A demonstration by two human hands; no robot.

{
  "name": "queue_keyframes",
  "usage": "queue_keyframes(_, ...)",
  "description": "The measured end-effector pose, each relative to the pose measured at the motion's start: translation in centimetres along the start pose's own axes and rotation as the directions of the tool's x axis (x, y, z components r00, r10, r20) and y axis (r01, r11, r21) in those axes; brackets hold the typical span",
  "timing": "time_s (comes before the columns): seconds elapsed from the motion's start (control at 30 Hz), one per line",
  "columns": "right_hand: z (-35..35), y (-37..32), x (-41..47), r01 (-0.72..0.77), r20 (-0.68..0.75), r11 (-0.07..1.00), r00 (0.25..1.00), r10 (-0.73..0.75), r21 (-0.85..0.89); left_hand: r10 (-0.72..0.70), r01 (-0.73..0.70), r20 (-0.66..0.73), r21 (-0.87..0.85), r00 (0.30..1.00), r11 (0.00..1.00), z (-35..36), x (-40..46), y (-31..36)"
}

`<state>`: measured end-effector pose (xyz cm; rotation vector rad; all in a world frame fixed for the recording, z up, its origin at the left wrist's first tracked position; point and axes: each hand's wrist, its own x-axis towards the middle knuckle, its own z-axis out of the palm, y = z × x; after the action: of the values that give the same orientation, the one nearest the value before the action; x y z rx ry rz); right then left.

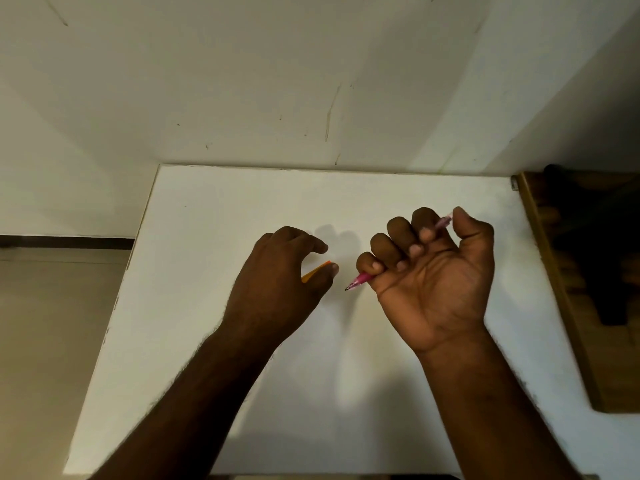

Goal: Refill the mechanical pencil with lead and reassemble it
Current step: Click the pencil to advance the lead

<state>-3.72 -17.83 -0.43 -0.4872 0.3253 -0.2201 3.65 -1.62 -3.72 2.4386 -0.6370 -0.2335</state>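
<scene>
My right hand (433, 268) is curled palm-up around a pink mechanical pencil (360, 280). The pencil's dark tip points down-left toward the table and its clear pink rear end pokes out between forefinger and thumb. My left hand (277, 282) is palm-down just left of it. Its thumb and fingers pinch a flat orange piece (313, 271), likely the lead case, mostly hidden under the hand. About a finger's width separates the pencil tip from my left thumb. Both hands hover over the white table (346, 393).
The white table meets a pale wall (311, 81) at the back. A dark wooden piece of furniture (588, 271) stands along the table's right edge. Tiled floor (52, 341) lies beyond the left edge.
</scene>
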Motion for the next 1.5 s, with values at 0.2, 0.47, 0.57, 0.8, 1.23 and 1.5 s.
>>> queue_keyframes(0.2, -0.20, 0.00, -0.03, -0.008, 0.022, 1.000, 1.000, 0.007, 0.022, -0.001, 0.001, 0.002, 0.005, 1.000, 1.000, 0.05, 0.02, 0.00)
queue_keyframes(0.47, -0.15, 0.20, 0.16, -0.003, 0.025, 0.999, 1.000, 0.002, 0.042, 0.003, -0.003, 0.004, 0.005, 1.000, 1.000, -0.01, 0.01, -0.03)
queue_keyframes(0.57, -0.14, 0.31, 0.38, 0.031, 0.025, 0.999, 0.999, -0.032, 0.022, 0.003, -0.003, 0.005, 0.010, 1.000, 1.000, -0.02, 0.05, -0.02)
queue_keyframes(0.8, -0.18, 0.50, 0.50, 0.069, -0.045, 0.998, 0.997, -0.069, -0.003, 0.003, -0.003, 0.004, 0.005, 1.000, 1.000, 0.05, 0.03, 0.00)
queue_keyframes(1.23, 0.05, 0.01, 0.02, 0.047, -0.048, 0.998, 0.998, -0.046, 0.034, 0.009, -0.009, 0.010, 0.006, 1.000, 1.000, 0.05, 0.01, 0.00)
queue_keyframes(1.5, -0.08, -0.11, 0.00, 0.049, -0.050, 0.998, 0.998, -0.047, 0.029, 0.008, -0.008, 0.013, 0.008, 1.000, 1.000, 0.10, 0.06, -0.02)
